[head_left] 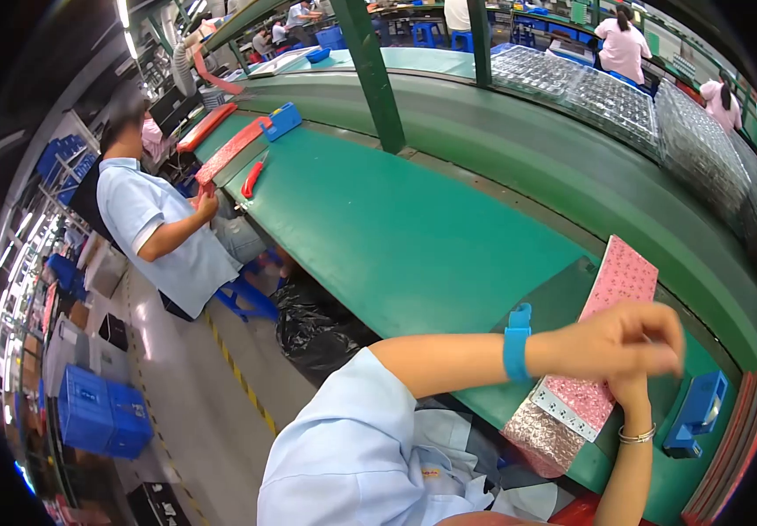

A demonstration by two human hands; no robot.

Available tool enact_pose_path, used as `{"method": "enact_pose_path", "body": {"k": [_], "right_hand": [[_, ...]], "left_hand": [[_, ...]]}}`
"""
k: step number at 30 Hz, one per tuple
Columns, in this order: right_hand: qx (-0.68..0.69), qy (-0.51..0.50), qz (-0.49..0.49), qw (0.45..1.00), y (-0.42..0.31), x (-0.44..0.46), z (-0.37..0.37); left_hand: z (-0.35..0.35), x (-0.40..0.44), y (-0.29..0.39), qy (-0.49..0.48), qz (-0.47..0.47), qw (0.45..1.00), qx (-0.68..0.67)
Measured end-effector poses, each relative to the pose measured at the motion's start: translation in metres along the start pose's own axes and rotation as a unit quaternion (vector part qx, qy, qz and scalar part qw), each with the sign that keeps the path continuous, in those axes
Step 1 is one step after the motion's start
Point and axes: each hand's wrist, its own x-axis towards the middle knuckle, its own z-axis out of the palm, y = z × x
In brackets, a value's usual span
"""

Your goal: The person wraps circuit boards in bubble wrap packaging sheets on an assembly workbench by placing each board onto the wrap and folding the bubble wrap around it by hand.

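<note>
On the green bench point(387, 228), a pink patterned strip with a silvery near end point(621, 276) lies beneath the hands, extending beyond both sides. The blurred left hand point(611, 339), fingers curled, overlaps the mostly hidden right hand point(629, 387); whether either grips anything cannot be told.

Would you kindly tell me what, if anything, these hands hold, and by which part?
It cannot be told: the left hand, blurred and curled in front of the long pink patterned sheet, hides most of the right hand.
</note>
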Motion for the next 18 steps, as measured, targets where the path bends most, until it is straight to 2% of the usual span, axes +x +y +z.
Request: {"method": "enact_pose_path", "body": {"k": [1, 4, 7, 18], "right_hand": [[-0.015, -0.009, -0.009, 1.0, 0.0, 0.0, 0.001], [-0.03, -0.017, -0.018, 0.999, -0.004, 0.004, 0.006], [-0.037, -0.019, -0.01, 0.999, -0.007, -0.001, 0.003], [-0.004, -0.013, -0.001, 1.0, -0.008, 0.002, 0.006]], "left_hand": [[0.018, -0.003, 0.026, -0.075, 0.038, 0.996, -0.003], [0.058, 0.001, 0.039, -0.174, 0.079, 0.981, -0.02], [0.071, -0.001, 0.019, -0.22, 0.08, 0.971, -0.053], [0.074, 0.015, -0.017, -0.271, 0.079, 0.953, -0.108]]}}
